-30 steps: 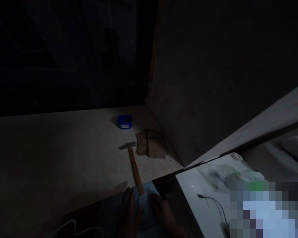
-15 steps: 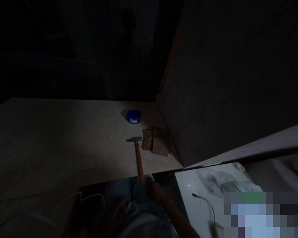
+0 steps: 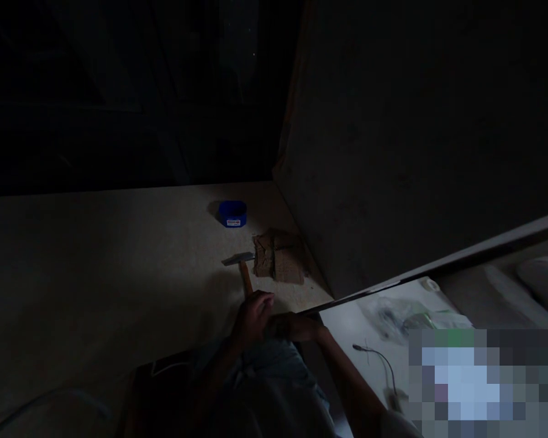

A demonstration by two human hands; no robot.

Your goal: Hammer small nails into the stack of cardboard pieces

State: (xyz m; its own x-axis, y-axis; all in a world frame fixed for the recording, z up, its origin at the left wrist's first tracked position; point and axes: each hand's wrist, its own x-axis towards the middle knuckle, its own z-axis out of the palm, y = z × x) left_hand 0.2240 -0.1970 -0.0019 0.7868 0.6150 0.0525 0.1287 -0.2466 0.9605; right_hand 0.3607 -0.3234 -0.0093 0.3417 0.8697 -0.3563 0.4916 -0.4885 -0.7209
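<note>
A hammer (image 3: 246, 278) with a wooden handle and metal head lies on the table, its head touching a folded piece of brown cardboard (image 3: 288, 263). My left hand (image 3: 252, 319) is over the lower part of the handle and covers it. Its fingers are curled together; whether they grip the handle cannot be made out. Just to the right, at the table's edge, my right hand (image 3: 296, 326) is closed close beside the left one. Its fingertips are in shadow, and anything in them is hidden. A blue plastic container (image 3: 232, 214) with a white label stands behind the hammer.
A dark upright panel (image 3: 393, 152) borders the table (image 3: 119, 255) on the right. A white surface (image 3: 342, 322) at lower right bears a clear plastic bag (image 3: 388, 316) and a thin cable (image 3: 383, 368). Another pale cable (image 3: 68, 392) runs at lower left. The room is dim.
My left hand has come up from the lap to the hammer's handle. My right hand has risen slightly beside it. The view has shifted a little; the hammer still lies by the cardboard.
</note>
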